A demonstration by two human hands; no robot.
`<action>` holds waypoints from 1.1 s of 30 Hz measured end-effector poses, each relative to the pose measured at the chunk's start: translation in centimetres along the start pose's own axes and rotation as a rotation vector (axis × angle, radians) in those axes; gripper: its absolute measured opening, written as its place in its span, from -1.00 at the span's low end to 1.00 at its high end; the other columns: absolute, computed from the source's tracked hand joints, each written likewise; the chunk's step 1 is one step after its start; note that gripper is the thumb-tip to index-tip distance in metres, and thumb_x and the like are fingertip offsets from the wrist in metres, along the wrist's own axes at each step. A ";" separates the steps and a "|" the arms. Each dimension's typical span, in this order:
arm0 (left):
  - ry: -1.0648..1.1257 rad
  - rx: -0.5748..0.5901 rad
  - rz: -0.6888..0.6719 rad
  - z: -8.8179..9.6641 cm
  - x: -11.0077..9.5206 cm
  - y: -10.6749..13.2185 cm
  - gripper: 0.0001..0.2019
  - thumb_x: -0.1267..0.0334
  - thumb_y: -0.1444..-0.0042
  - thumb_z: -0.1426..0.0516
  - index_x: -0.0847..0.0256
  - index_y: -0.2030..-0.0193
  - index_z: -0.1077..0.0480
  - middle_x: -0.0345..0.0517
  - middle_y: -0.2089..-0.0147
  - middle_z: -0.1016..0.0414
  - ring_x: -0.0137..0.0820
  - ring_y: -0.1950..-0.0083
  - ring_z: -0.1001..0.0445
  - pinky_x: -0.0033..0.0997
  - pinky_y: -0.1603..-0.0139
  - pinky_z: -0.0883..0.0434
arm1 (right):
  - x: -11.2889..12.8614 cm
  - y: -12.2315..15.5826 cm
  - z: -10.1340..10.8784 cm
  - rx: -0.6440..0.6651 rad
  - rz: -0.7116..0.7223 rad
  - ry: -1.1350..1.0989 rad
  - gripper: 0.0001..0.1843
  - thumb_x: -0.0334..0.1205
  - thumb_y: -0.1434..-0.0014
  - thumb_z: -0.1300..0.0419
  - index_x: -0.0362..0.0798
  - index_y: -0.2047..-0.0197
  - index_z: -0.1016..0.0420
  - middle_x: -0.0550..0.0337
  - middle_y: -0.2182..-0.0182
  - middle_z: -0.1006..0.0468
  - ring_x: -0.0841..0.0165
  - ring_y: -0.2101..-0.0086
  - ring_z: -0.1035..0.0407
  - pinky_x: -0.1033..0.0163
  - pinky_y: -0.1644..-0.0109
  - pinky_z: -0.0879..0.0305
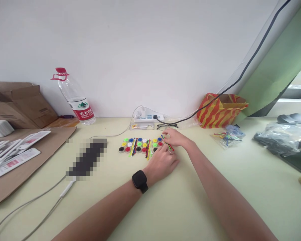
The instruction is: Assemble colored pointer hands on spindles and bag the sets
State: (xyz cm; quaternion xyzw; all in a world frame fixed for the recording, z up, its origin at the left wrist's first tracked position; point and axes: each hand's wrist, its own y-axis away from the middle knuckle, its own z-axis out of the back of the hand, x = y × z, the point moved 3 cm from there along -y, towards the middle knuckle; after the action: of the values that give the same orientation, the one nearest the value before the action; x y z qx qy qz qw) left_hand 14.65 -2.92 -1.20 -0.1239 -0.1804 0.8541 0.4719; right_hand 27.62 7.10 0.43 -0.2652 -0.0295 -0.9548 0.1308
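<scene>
Small round pots with black, red, white, yellow, green and blue tops stand in grouped rows on the table. Bundles of thin coloured plastic sticks lie between the groups. At the right end of the rows, my right hand has its thumb and fingers curled together at the far end of another stick bundle. My left hand, with a ring and a black watch on its wrist, bends its fingers onto the near part of that bundle. It covers some of the nearest pots.
Behind the pots are a small tray, glasses and a power strip. A water bottle, cardboard box and blurred-out dark object are left. A striped bag and plastic packet are right.
</scene>
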 end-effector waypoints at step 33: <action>0.067 -0.040 0.034 -0.1 0.1 0.2 -0.78 0.40 -0.33 -0.07 0.23 0.30 -0.51 -0.04 0.28 -0.56 -0.17 0.09 -0.38 -0.14 0.03 -0.39 | -0.7 0.9 1.0 0.197 0.052 0.007 -0.51 -0.24 -0.16 -0.38 0.03 -0.17 -0.54 0.09 -0.22 -0.52 0.17 -0.13 -0.44 0.25 -0.12 -0.37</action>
State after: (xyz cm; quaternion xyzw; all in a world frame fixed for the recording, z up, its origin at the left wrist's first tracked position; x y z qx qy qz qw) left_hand 14.46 -2.87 -1.38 -0.1650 -0.1794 0.8536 0.4605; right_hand 28.92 6.53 0.93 -0.2483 -0.1160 -0.9446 0.1809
